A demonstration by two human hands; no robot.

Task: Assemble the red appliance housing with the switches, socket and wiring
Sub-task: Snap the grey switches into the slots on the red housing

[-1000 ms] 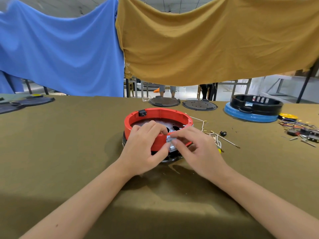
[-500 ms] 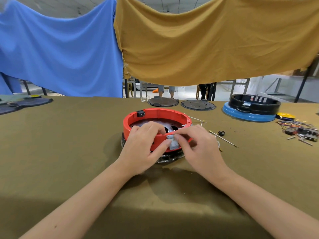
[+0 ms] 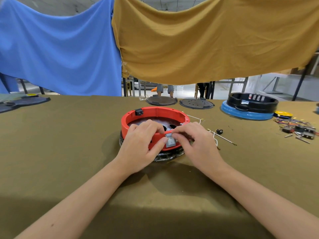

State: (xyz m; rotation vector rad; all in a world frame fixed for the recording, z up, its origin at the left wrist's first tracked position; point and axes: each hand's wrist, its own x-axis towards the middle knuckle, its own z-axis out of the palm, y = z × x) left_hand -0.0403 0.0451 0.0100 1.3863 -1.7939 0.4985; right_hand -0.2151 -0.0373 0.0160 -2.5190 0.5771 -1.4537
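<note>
The round red plastic appliance housing [image 3: 156,116] sits near the middle of the olive-cloth-covered bench [image 3: 60,144], resting on a dark, glossy circular base [image 3: 168,155] that shows beneath its near edge. Both hands meet at the housing's near wall, where a small grey rectangular rocker switch [image 3: 170,141] is set into the red rim. The left hand [image 3: 139,145] curls over the rim, fingers inside the ring and thumb pressed against the outer wall just left of the switch, so its grip is clamped on the housing itself. The right hand [image 3: 196,144] comes in from the other side, its fingertips [image 3: 176,135] bunched together at the top edge of the switch, pinching it there; the switch lies directly between the two thumbs. On the far left of the red rim a small black socket block [image 3: 139,111] sits in the wall. Thin white wires with metal ends [image 3: 222,138] trail on the cloth just right of the right hand, near a small black knob-like part [image 3: 219,131]. Farther right lies a tangle of coloured wires and dark switches [image 3: 298,128]. At the bench's far edge sit two dark round plates [image 3: 196,103] and a black ring stacked on a blue disc [image 3: 248,107]. A blue cloth [image 3: 57,49] and a mustard cloth [image 3: 207,40] hang behind.
</note>
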